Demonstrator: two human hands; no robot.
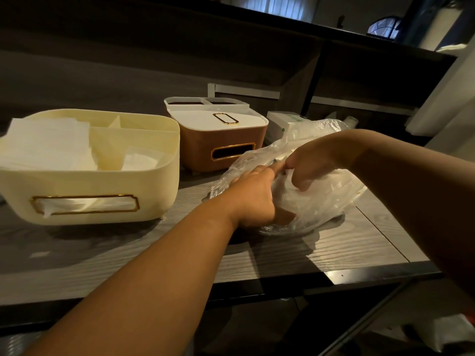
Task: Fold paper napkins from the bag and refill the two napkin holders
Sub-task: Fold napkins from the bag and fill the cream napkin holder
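A clear plastic bag (326, 201) of white napkins lies on the grey wooden table (154, 253), right of centre. My left hand (254, 199) grips the bag's near left side. My right hand (313, 163) pinches the bag's top from above. A cream napkin holder (102, 181) stands at the left with its lid off, white napkins (48, 147) stacked in its left compartment and showing through its front slot. Behind it to the right sits a brown napkin holder (218, 145) with a white lid closed.
A white box (285, 122) rests behind the bag. A dark shelf wall rises behind the table. The table's front edge runs below my forearms, with a metal corner plate (341, 274) at the right.
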